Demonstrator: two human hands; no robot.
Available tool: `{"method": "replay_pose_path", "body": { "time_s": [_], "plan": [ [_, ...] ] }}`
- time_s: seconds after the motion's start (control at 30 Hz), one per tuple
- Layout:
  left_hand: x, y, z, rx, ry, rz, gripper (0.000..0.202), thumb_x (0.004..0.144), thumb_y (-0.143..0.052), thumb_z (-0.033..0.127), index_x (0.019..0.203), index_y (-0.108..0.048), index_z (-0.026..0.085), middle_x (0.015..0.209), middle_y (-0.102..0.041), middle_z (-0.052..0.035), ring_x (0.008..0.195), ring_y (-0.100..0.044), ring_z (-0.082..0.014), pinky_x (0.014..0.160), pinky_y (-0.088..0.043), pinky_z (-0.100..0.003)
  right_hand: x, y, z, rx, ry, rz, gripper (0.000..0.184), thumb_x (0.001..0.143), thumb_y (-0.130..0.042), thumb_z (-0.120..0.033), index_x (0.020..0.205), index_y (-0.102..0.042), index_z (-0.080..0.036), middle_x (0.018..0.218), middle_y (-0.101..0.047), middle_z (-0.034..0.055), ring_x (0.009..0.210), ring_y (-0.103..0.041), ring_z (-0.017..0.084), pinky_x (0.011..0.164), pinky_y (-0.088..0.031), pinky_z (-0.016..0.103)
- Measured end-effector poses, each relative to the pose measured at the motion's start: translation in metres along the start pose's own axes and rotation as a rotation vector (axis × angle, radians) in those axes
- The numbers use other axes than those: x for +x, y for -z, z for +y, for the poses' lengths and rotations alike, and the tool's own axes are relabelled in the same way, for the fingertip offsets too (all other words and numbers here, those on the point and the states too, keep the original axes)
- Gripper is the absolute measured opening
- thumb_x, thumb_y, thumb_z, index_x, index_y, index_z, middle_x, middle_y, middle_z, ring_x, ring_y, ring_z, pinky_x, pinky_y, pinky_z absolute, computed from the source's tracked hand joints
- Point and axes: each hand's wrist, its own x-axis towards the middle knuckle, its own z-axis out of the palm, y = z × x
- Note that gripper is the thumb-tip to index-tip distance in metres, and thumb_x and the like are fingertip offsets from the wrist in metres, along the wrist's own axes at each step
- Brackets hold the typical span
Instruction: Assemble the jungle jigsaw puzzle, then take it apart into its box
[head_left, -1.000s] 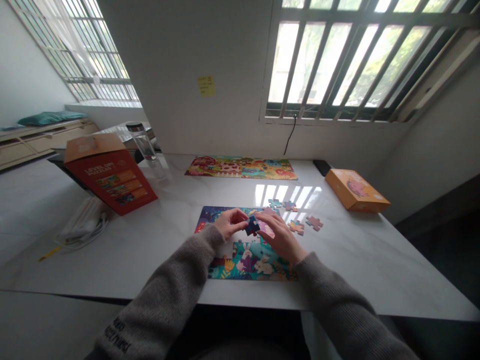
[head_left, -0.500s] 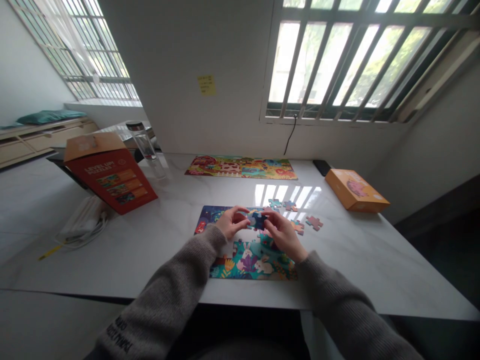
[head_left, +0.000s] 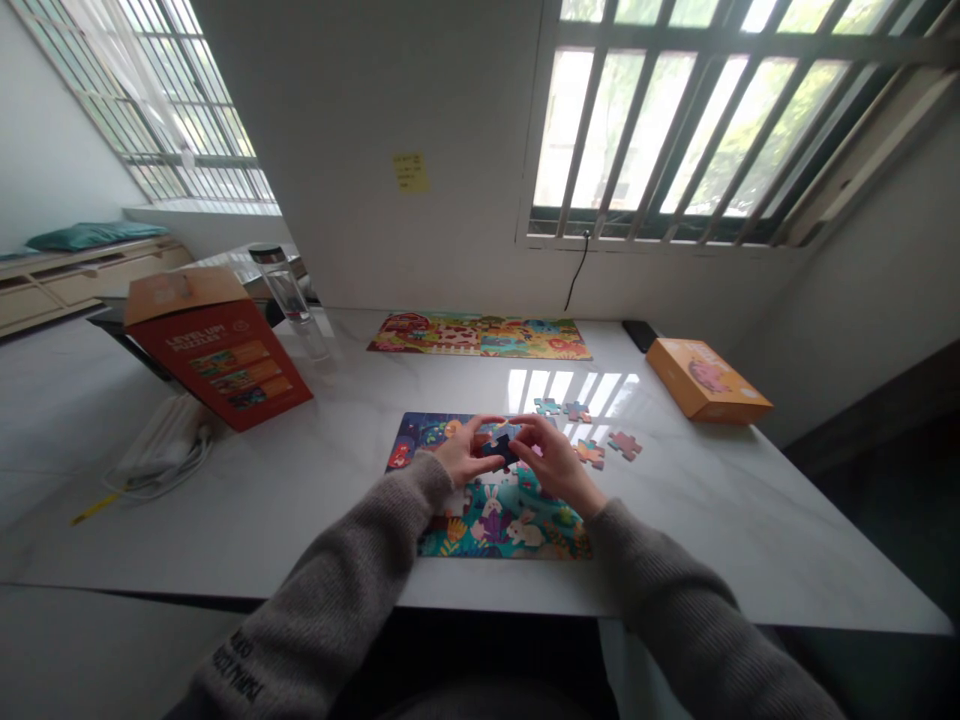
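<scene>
A dark blue jigsaw piece [head_left: 498, 449] is held between my two hands, above the middle of a partly assembled jigsaw puzzle [head_left: 517, 530]. My left hand [head_left: 466, 452] grips the piece from the left with thumb and fingers. From the right, my right hand [head_left: 551, 458] pinches its other side. White rabbits on teal show along the puzzle's near part, and dark blue at its upper left. Bare table shows through a gap under the hands, which hide much of the middle. Beyond my right hand lie loose jigsaw pieces [head_left: 625, 446], several in all.
A long finished farm puzzle [head_left: 480, 335] lies by the wall. Left stand a red puzzle box [head_left: 225, 350], a glass bottle [head_left: 283, 285] and a white power strip [head_left: 161, 440] with cable. Right are an orange box [head_left: 705, 380] and a black phone-like object [head_left: 639, 335].
The piece has been turned and tilted between my fingers, with my hands drawn slightly closer together. It has shifted a little to the left. The loose pieces stay where they were.
</scene>
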Motion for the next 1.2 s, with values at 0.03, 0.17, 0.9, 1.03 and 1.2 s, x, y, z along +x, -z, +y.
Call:
{"method": "replay_pose_path", "body": {
  "time_s": [0.03,0.17,0.9,1.03,1.2],
  "plan": [
    [0.0,0.0,0.001,-0.037,0.012,0.0,0.058,0.072,-0.081,0.043,0.117,-0.056,0.016,0.077,-0.068,-0.0005,0.067,-0.066,-0.0151,0.063,-0.048,-0.026,0.001,-0.001,0.0,0.027,-0.006,0.004,0.032,0.092,-0.06,-0.039,0.119,-0.057,-0.021,0.074,-0.059,-0.0018,0.068,-0.058,0.015,0.064,-0.049,0.029],
    [0.004,0.003,-0.001,-0.059,0.031,0.115,0.045,0.068,-0.083,0.049,0.083,-0.056,0.016,0.066,-0.065,0.0005,0.059,-0.061,-0.0129,0.059,-0.047,-0.025,0.003,-0.003,0.0,0.131,-0.046,-0.017,0.044,0.092,-0.061,-0.039,0.13,-0.048,-0.023,0.083,-0.059,-0.0004,0.07,-0.058,0.014,0.063,-0.05,0.029],
    [0.006,0.023,-0.001,0.035,0.167,0.188,0.043,0.063,-0.084,0.045,0.079,-0.057,0.016,0.058,-0.062,0.0019,0.051,-0.055,-0.0111,0.052,-0.042,-0.023,0.022,0.015,0.006,-0.124,0.001,-0.069,0.029,0.094,-0.053,-0.033,0.12,-0.056,-0.021,0.081,-0.063,0.0008,0.072,-0.059,0.015,0.067,-0.048,0.028],
    [0.007,0.035,0.002,0.033,0.195,0.281,0.049,0.058,-0.086,0.052,0.074,-0.058,0.015,0.063,-0.066,-0.0004,0.05,-0.055,-0.0096,0.048,-0.041,-0.022,0.011,0.022,0.014,-0.184,-0.007,-0.067,0.024,0.094,-0.05,-0.032,0.112,-0.061,-0.02,0.078,-0.065,0.0007,0.069,-0.06,0.015,0.065,-0.047,0.028],
    [-0.007,0.065,0.008,0.058,0.201,0.381,0.055,0.051,-0.087,0.058,0.073,-0.061,0.015,0.064,-0.068,-0.0013,0.055,-0.06,-0.0128,0.051,-0.046,-0.024,0.003,0.034,0.013,-0.255,-0.021,-0.005,0.023,0.094,-0.051,-0.031,0.108,-0.066,-0.02,0.082,-0.069,0.0032,0.074,-0.064,0.016,0.068,-0.047,0.028]
  ]
}}
